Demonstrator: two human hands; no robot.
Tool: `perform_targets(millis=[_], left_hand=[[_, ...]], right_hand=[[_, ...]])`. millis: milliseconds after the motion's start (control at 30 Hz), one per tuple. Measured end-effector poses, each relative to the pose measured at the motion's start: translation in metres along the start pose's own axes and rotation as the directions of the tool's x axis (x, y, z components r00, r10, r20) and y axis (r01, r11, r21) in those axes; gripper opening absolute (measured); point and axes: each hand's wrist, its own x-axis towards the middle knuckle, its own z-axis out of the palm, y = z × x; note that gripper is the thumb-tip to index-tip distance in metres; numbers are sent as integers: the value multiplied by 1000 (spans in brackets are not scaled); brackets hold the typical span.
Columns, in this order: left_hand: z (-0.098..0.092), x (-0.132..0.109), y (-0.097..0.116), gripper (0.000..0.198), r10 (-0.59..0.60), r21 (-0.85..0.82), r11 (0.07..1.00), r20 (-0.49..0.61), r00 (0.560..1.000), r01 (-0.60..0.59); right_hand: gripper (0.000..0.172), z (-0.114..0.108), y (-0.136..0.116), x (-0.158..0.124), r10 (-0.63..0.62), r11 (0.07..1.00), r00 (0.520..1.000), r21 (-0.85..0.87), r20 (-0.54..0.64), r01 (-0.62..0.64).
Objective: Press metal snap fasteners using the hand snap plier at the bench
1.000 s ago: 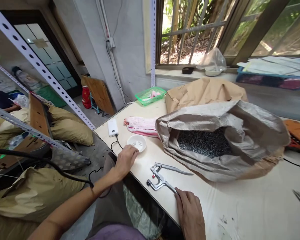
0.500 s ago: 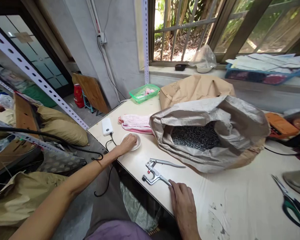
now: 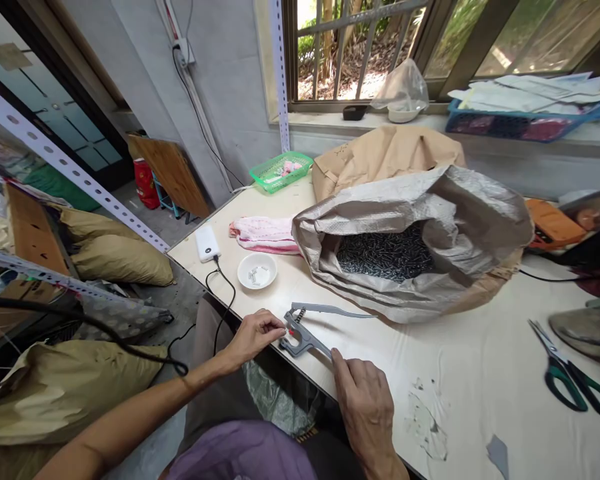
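My left hand (image 3: 254,333) is pinched shut at the jaw of the metal snap pliers (image 3: 310,327), its fingertips touching the head; whatever small piece it holds is too small to make out. My right hand (image 3: 365,407) rests on the table with its fingers on the lower handle of the pliers. A small white bowl (image 3: 257,271) with a few tiny metal pieces sits just beyond, untouched.
A large open sack (image 3: 410,240) of small dark parts lies on the table (image 3: 480,400) behind the pliers. Pink cloth (image 3: 263,235), a white power bank (image 3: 207,243) with cable and a green basket (image 3: 275,171) lie to the left. Green-handled scissors (image 3: 570,380) lie at right.
My left hand left the white bowl and came back to the pliers' jaw, fingers pinched. My right hand stayed on the pliers' handle. The view shifted down and right.
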Motion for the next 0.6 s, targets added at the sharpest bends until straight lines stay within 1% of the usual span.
perform_targets(millis=[100, 200, 333, 400, 467, 533, 600], left_hand=[[9, -2, -7, 16, -3, -18, 1000, -2, 1000, 3], [13, -1, -9, 14, -24, 8, 1000, 10, 1000, 24], [14, 3, -5, 14, -102, 83, 992, 33, 994, 99], [12, 8, -1, 14, -174, 135, 978, 101, 980, 159], [9, 13, 4, 13, -239, 205, 958, 192, 952, 199], [6, 18, 8, 14, -278, 273, 940, 259, 925, 206], [3, 23, 9, 15, -301, 317, 926, 297, 906, 204]], right_hand=[[23, -2, 1, 1, -6, 1000, 1000, -25, 12, 6], [21, -1, 2, 0, -3, 999, 1000, -33, 3, 3], [22, 2, 2, -1, 17, 1000, 1000, -14, 14, -17], [22, 3, 3, -1, 44, 999, 998, 9, 33, -45], [21, 5, 3, -1, 75, 996, 996, 38, 57, -77], [20, 7, 4, 0, 95, 993, 992, 66, 78, -101], [20, 8, 4, 0, 103, 990, 991, 87, 86, -111]])
